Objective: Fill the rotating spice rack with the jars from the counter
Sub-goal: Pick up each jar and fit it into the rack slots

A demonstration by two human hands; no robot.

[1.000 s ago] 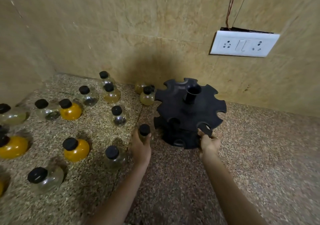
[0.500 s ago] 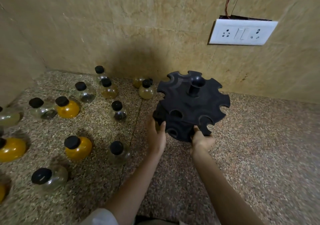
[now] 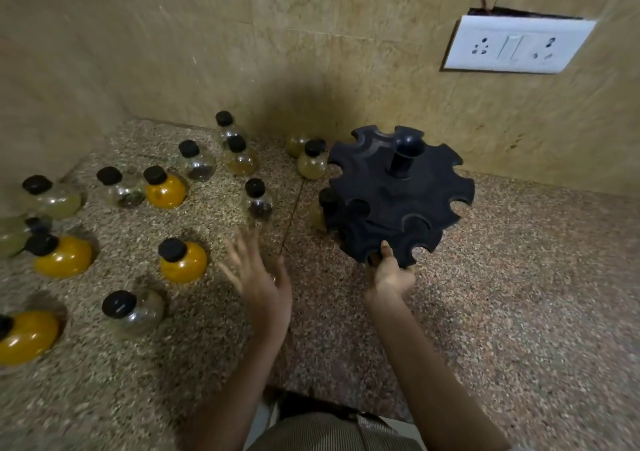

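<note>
The black rotating spice rack stands on the speckled counter near the back wall. My right hand grips its lower front edge. One black-capped jar with pale yellow contents sits in a slot on the rack's left side. My left hand hovers left of the rack, open with fingers spread and blurred, holding nothing. Several round jars with black caps stand to the left: a yellow jar close to my left hand, a clear jar nearer me, and another clear jar beyond my fingers.
Two pale jars stand behind the rack's left side by the wall. Tiled walls close off the back and left. A white socket plate hangs on the back wall. Bare counter lies right of the rack.
My left hand carried a jar to the rack's left side, let it go there, and has drawn back to the left, open. My right hand has stayed on the rack's front edge.
</note>
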